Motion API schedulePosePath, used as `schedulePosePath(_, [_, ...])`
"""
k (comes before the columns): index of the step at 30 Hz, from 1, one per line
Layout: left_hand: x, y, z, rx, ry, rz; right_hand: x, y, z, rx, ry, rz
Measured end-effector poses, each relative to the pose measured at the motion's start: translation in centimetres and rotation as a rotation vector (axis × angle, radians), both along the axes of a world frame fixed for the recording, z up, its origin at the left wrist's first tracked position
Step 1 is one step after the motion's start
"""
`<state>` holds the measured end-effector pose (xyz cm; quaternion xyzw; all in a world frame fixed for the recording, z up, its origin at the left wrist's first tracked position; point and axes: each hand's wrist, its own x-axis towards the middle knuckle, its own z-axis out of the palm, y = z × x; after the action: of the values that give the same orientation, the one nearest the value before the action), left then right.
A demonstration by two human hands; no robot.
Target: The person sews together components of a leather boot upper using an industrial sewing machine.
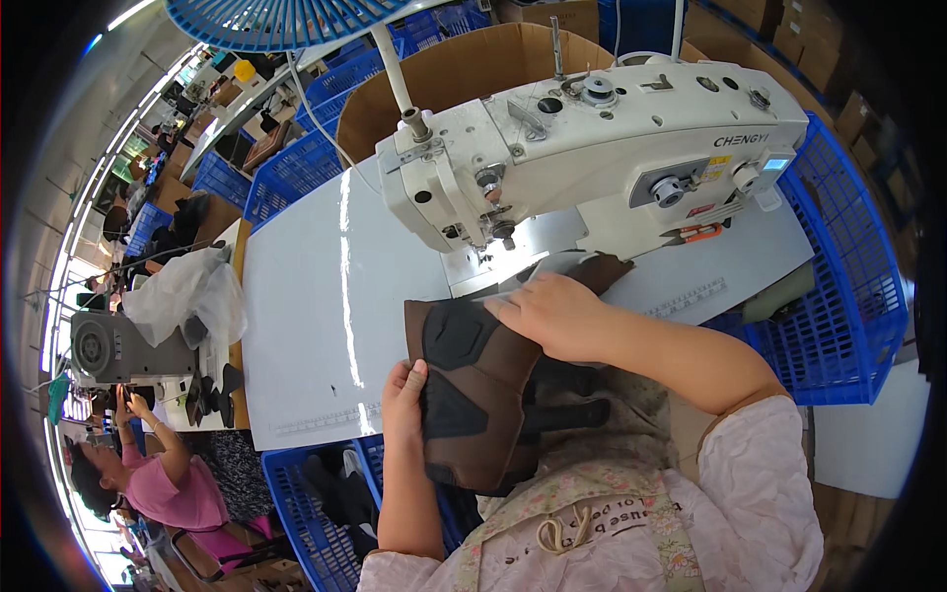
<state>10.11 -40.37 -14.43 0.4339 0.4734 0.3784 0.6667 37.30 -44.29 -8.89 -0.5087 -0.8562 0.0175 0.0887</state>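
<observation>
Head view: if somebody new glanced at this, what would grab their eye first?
Probably the big white sewing machine stretching across the upper middle. Just below it, a brown-and-black padded piece stands out, with the left hand gripping its left edge and the right hand at its upper edge. The bright blue crate at the right might catch the eye next.

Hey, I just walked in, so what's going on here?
A person at a sewing machine is handling a brown-and-black piece with both hands. The left hand grips its left edge, and the right hand holds it near the top. The piece is on the person's side of the needle area, partly over the white table. Scissors with orange handles lie under the machine's arm. Off to the left, someone in pink sits at another station.
</observation>
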Motion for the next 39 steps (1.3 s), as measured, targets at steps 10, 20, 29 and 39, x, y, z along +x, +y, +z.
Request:
schedulePosePath(10, [0.6,0.4,3.9,0.879,1.003,-0.006,0.3,0.1,-0.9,-0.167,0.060,-0.001])
schedulePosePath(20, [7.5,5.6,8.9,1.121,0.944,-1.107,0.2,0.8,-0.1,-0.222,0.064,-0.063])
schedulePosePath(29, [9.1,5.5,9.4,0.976,1.114,-1.180,1.1,0.9,-1.2,-0.123,0.122,-0.030])
schedulePosePath(39, [9.6,5.9,8.7,0.901,1.048,-1.156,1.8,1.3,-2.1,-0.185,0.166,0.004])
